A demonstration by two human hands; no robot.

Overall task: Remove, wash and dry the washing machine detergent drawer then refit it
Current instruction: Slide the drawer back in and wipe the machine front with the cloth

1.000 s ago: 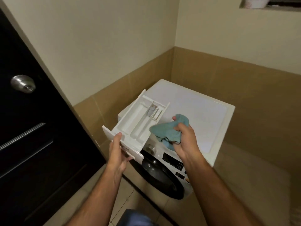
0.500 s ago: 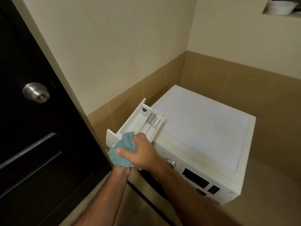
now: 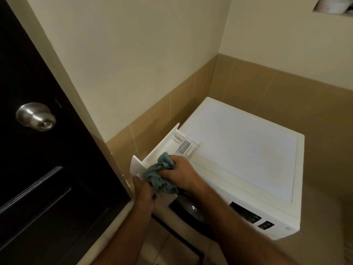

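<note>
Stage: drying, by the look of it; the detergent drawer [image 3: 168, 148] is out of its slot and a cloth [image 3: 160, 175] is being worked over it.
Done, as judged: removal is plainly done, since the drawer is held free in the air. Washing has probably been done too, though no water or sink shows to confirm it.
Left: finishing the wipe, then sliding the drawer back into the washing machine [image 3: 246, 163].
Drawer position: held in front of the machine's upper left corner, its front panel towards the person and its far end over the edge of the machine's top surface. White compartments and a small grey insert show at the far end.
Right hand [image 3: 181, 174]: fingers curled tight around the bunched blue-green cloth, pressing it into the near part of the drawer.
Left hand [image 3: 145, 192]: below and at the near end of the drawer, close to the front panel. It seems to support the drawer from beneath, but the cloth and the right hand cover its fingers, so how far they are closed cannot be told.
Surroundings: a dark door with a metal knob [image 3: 35, 116] stands at the left; tan tiles line the lower wall behind the machine.
Risk, as judged: the drawer's one-handed support looks modest under the wiping pressure.
</note>
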